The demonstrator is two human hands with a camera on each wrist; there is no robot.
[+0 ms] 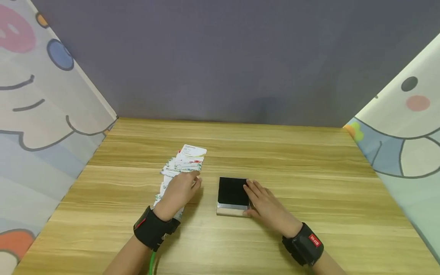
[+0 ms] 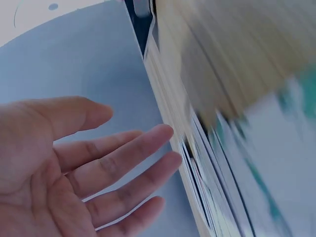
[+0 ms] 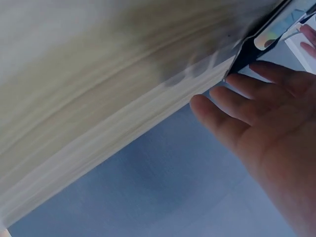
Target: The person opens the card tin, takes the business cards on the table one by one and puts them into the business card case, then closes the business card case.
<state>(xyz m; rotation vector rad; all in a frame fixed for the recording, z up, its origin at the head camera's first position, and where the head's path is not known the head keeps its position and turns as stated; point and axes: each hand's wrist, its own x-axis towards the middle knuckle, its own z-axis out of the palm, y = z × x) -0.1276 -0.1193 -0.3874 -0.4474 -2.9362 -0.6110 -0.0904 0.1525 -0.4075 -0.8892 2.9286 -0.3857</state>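
Pale wood-grain table (image 1: 309, 172) fills the lower part of the head view, with a dark grey partition (image 1: 220, 61) behind it at 12 o'clock. Cartoon-printed panels flank it, one left panel (image 1: 48, 88) toward 10 o'clock and one right panel (image 1: 409, 141) toward 2.

Taking the flat case (image 1: 233, 192) as the centre of the clock, it lies flat on the table, black on top, with a silver band and a paler strip along its 6 o'clock edge. The right hand (image 1: 269, 208) is beside it at 3 to 4 o'clock; its fingers are nearly straight and only slightly apart, their tips at the case's 3 o'clock edge and the thumb by the 4 o'clock corner. How firmly they touch, I cannot tell.

Overlapping printed white cards (image 1: 185, 166) lie in a slanting row, the farthest toward 10 to 11 o'clock. The left hand (image 1: 178, 193) is over the row's nearer part at 9 o'clock, partly hiding it. Its fingers are loosely bent and spread, thumb well apart, grasping nothing; whether they touch the cards I cannot tell.

Each wrist wears a black band: the left band (image 1: 151, 228) sits at about 8 o'clock, the right band (image 1: 303, 244) at 4. A green cable (image 1: 151, 263) runs below the left one.
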